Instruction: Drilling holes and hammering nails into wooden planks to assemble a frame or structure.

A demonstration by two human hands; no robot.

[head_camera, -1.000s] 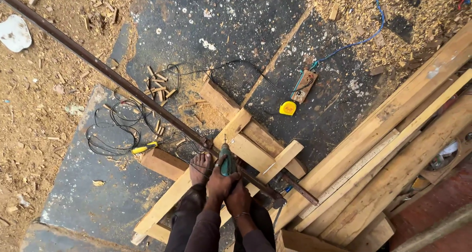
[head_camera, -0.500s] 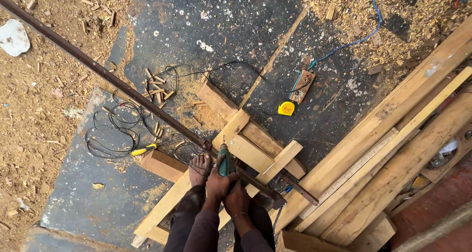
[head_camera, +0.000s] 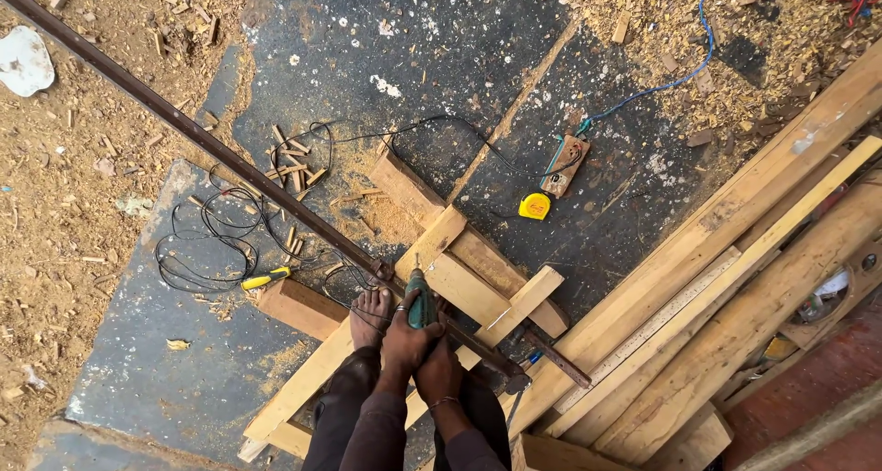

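Both my hands grip a green power drill (head_camera: 421,298) that points down onto a pale wooden plank (head_camera: 473,292). My left hand (head_camera: 404,340) wraps the drill's body near the top. Just behind it, my right hand (head_camera: 439,372) holds the grip, with a thin bracelet at the wrist. The drill bit touches the plank where short cross pieces (head_camera: 524,298) are stacked over a long board (head_camera: 303,388). My bare foot (head_camera: 369,315) stands on that board beside the drill.
A long dark metal bar (head_camera: 211,149) runs diagonally across the floor and under the planks. A yellow tape measure (head_camera: 534,205), a socket block (head_camera: 564,166), black cable coils (head_camera: 202,250) and a yellow-handled screwdriver (head_camera: 266,278) lie on the dark mat. Long timbers (head_camera: 735,278) are stacked at right; sawdust surrounds.
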